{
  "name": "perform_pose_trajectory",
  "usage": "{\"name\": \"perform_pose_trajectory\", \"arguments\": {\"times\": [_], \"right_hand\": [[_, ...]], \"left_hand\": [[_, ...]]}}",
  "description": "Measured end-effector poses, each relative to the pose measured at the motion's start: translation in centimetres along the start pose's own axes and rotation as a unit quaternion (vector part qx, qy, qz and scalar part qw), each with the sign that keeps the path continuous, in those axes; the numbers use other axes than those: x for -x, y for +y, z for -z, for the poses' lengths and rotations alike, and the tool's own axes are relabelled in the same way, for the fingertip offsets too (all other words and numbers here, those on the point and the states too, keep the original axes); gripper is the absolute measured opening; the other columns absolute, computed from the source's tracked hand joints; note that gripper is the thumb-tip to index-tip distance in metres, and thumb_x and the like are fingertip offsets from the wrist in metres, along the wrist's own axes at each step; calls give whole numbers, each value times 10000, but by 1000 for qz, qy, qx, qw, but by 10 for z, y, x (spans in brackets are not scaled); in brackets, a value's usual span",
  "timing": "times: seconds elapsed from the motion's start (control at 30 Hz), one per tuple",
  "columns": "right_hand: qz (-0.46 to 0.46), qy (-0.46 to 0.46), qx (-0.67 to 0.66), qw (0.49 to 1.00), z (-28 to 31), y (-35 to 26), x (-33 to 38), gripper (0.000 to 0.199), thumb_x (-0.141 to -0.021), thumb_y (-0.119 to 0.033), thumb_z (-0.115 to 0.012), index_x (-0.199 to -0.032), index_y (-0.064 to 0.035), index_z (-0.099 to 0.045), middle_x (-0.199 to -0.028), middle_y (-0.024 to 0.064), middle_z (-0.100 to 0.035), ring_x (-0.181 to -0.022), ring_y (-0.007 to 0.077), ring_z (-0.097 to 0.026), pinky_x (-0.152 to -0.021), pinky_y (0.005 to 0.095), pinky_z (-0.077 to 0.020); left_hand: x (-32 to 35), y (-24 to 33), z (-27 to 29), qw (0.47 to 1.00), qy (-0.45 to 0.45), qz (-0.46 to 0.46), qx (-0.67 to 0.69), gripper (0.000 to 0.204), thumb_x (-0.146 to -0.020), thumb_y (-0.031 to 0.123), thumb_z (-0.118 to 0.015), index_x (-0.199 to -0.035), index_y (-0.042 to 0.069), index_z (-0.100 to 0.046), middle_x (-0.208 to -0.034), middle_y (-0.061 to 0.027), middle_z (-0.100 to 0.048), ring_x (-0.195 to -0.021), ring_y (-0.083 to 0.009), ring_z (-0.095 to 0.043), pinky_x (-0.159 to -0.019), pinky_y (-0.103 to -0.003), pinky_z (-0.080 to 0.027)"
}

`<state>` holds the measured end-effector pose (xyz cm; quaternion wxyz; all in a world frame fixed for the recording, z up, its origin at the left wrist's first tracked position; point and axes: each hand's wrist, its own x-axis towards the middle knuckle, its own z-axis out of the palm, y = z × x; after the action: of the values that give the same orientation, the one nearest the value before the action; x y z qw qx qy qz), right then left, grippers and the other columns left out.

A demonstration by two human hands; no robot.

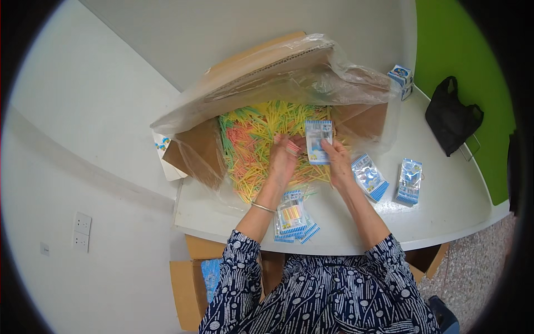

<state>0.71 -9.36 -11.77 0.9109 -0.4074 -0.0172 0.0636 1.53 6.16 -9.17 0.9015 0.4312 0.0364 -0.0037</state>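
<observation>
My left hand [285, 157] is over an open cardboard box [200, 150] lined with clear plastic and full of thin coloured sticks [250, 145]; its fingers pinch a small bunch of pink sticks [293, 147]. My right hand [337, 157] holds up a small clear packet with blue striped edges [318, 139], just right of the bunch. A stack of filled packets [292, 217] lies on the white table [445, 200] beneath my left forearm.
Two more blue-edged packets [369, 176] [409, 181] lie to the right. A black bag [451, 119] and a small blue-white carton [401, 78] sit at the far right. A cardboard box [192, 284] stands below the table edge. Wall sockets [81, 231] are at the left.
</observation>
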Motion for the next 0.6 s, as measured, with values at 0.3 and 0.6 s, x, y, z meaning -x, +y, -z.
{"name": "perform_pose_trajectory", "arguments": {"times": [0.3, 0.6], "right_hand": [[-138, -129, 185, 964, 33, -35, 34, 201, -836, -227, -692, -867, -29, -701, -785, -21, -658, -677, 28, -530, -619, 189, -391], [-176, -165, 167, 956, 44, -38, 38, 303, -823, -231, -708, -1013, 4, -684, -860, 6, -679, -765, 52, -578, -725, 208, -432]], "left_hand": [[19, 24, -40, 998, -15, -24, -60, 188, -984, 239, -431, -1037, 59, -448, -1024, -165, -606, -983, -282, -625, -804, -370, -525], [34, 14, -56, 989, -65, -26, -130, 303, -984, 290, -445, -1087, 6, -466, -1075, -187, -593, -1057, -296, -600, -853, -377, -520]]}}
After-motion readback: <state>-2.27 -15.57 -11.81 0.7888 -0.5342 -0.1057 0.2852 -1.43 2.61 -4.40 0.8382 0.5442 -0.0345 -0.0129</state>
